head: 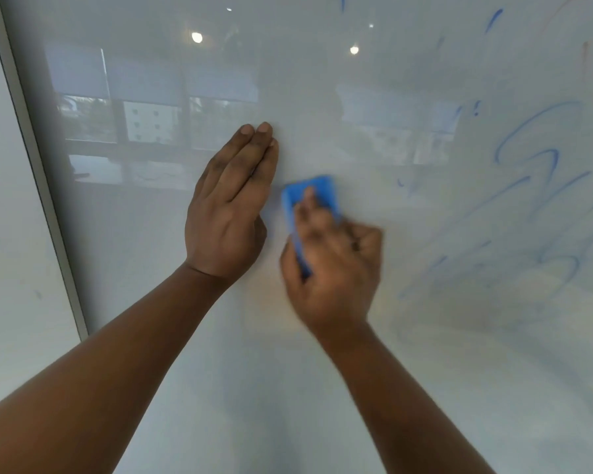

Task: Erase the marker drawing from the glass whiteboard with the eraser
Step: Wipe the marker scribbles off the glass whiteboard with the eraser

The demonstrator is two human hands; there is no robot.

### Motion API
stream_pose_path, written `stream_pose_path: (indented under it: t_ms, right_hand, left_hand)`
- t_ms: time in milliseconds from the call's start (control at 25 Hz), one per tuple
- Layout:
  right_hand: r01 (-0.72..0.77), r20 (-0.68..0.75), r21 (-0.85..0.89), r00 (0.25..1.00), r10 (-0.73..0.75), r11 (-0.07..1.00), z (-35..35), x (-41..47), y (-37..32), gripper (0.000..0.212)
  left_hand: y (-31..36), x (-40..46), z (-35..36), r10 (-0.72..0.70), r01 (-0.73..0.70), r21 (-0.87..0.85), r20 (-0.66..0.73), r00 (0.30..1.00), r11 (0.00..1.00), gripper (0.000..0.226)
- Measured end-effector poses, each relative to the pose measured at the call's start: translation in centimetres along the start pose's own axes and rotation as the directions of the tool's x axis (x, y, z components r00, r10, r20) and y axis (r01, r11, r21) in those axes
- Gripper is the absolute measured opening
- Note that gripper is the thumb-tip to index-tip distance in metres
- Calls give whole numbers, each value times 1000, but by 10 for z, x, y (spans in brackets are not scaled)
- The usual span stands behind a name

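Close up: right hand (332,265) clamped round blue eraser (310,200) against glass whiteboard (151,251), left hand (231,203) pressed flat beside, blue marker drawing (534,186) to the right; risk of smearing, not lifting, ink.

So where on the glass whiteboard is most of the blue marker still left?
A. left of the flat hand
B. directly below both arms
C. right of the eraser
C: the blue marker strokes lie right of the blue eraser held in the right hand.
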State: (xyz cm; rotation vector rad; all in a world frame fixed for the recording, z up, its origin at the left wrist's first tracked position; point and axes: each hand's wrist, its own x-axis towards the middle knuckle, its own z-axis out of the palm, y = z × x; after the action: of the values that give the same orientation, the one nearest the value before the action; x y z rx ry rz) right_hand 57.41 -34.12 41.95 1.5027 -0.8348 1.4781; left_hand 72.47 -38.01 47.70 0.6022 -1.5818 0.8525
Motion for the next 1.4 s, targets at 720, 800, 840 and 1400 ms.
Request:
stream_pose_path:
  t_ms: [720, 800, 840, 1400]
  right_hand:
    - [-186, -141, -66, 974, 176, 980, -26, -35, 44, 31]
    - [-76, -36, -48, 997, 74, 996, -19, -60, 16, 33]
    - [-10, 33, -39, 999, 11, 999, -27, -76, 11, 32]
    - [-203, -44, -122, 979, 199, 972, -58, -83, 59, 28]
  left_hand:
    - [4, -3, 6, -15, 15, 2, -50, 999, 1000, 54]
    - [3, -3, 3, -40, 39, -12, -51, 998, 999, 56]
    - [3, -2, 2, -52, 51, -25, -42, 998, 998, 58]
    - [31, 0, 3, -133, 133, -21, 11, 991, 991, 77]
